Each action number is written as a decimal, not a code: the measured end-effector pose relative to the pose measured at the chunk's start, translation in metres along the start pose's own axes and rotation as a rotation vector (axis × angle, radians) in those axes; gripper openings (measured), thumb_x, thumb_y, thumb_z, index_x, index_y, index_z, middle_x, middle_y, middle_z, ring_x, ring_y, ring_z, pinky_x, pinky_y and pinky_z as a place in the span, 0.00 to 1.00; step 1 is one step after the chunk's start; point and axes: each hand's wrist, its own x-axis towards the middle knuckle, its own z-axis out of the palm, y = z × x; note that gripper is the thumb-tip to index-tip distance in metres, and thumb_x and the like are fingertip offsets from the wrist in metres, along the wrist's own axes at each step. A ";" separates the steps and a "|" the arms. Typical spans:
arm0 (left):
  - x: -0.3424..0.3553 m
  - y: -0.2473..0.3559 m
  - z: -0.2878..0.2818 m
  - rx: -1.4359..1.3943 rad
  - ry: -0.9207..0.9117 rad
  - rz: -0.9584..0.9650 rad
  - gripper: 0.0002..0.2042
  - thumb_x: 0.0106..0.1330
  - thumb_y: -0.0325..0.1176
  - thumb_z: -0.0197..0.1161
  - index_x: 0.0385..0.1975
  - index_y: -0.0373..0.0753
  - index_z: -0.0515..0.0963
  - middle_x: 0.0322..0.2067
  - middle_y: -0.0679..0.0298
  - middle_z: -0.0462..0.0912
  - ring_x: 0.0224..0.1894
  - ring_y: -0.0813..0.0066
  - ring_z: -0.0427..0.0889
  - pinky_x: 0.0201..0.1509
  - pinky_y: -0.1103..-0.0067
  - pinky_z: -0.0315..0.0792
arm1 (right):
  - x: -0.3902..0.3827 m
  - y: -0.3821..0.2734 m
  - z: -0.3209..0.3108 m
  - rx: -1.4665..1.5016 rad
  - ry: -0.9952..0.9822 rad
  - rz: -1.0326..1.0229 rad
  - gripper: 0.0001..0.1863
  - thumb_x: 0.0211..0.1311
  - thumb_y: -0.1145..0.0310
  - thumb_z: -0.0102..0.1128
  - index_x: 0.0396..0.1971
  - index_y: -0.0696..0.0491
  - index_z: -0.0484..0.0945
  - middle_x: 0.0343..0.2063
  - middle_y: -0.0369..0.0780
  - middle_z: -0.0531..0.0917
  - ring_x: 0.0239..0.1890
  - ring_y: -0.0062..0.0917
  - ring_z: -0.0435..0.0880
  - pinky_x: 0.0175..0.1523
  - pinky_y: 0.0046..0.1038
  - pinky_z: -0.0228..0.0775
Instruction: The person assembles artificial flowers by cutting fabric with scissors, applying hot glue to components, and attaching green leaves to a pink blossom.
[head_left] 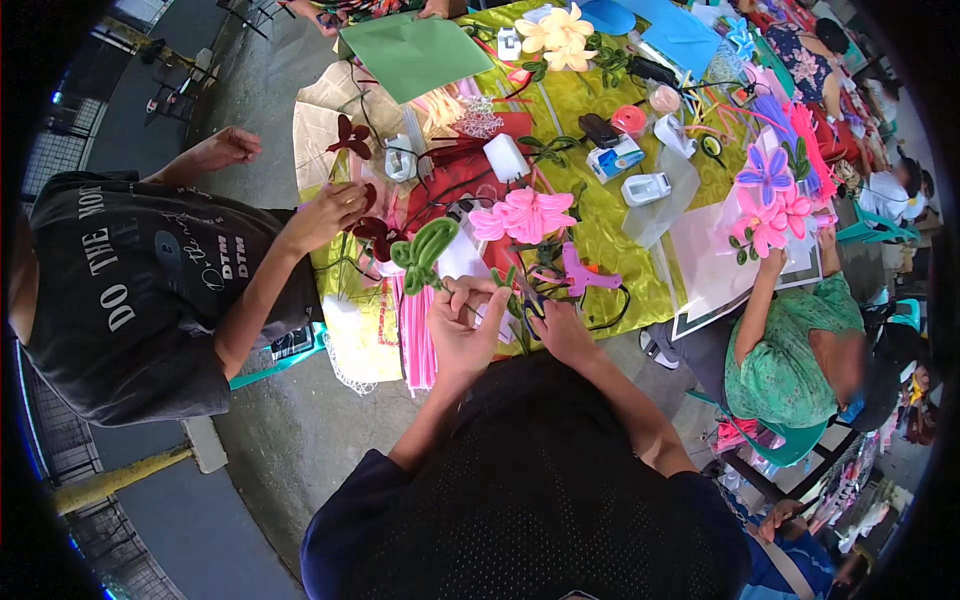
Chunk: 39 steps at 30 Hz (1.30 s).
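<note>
My left hand (pixel 465 325) is closed at the table's near edge, its fingers pinching a green pipe-cleaner leaf piece (pixel 425 252) whose fuzzy loops stand up beyond the fingertips. In my right hand (pixel 565 332) is a pair of dark-handled scissors (pixel 532 303), its blades pointing toward a short green pipe-cleaner end (pixel 503 276) beside the left fingers. Just past both hands lies a bunch of pink pipe-cleaner flowers (pixel 525 215). A purple-pink glue gun (pixel 588 272) rests close to my right hand.
A yellow-green cloth (pixel 635 305) covers the table. Pink pipe cleaners (pixel 416 345) hang over its near edge. At left, a person in a dark shirt (pixel 130 290) handles dark red flowers (pixel 378 238); at right, a person in green (pixel 795 345) holds a pink-and-purple bouquet (pixel 765 205).
</note>
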 end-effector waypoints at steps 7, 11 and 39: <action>-0.001 0.005 -0.002 -0.017 -0.062 -0.057 0.17 0.56 0.13 0.54 0.24 0.40 0.53 0.31 0.60 0.73 0.30 0.79 0.76 0.33 0.85 0.70 | 0.033 -0.034 -0.058 0.580 0.052 -0.142 0.08 0.61 0.71 0.51 0.35 0.61 0.75 0.25 0.41 0.74 0.28 0.27 0.73 0.33 0.29 0.64; -0.004 0.012 -0.001 -0.012 -0.188 -0.191 0.11 0.59 0.17 0.55 0.26 0.35 0.59 0.31 0.61 0.73 0.32 0.78 0.78 0.34 0.85 0.72 | 0.031 -0.076 -0.111 1.020 0.004 -0.127 0.11 0.62 0.73 0.52 0.43 0.59 0.76 0.27 0.34 0.73 0.26 0.13 0.67 0.29 0.17 0.59; -0.001 0.018 -0.002 0.193 -0.252 -0.281 0.14 0.55 0.18 0.61 0.20 0.38 0.61 0.26 0.60 0.80 0.27 0.85 0.76 0.33 0.88 0.70 | 0.016 -0.053 -0.095 1.307 0.086 -0.161 0.05 0.54 0.83 0.57 0.32 0.61 0.74 0.30 0.39 0.78 0.28 0.17 0.78 0.33 0.18 0.72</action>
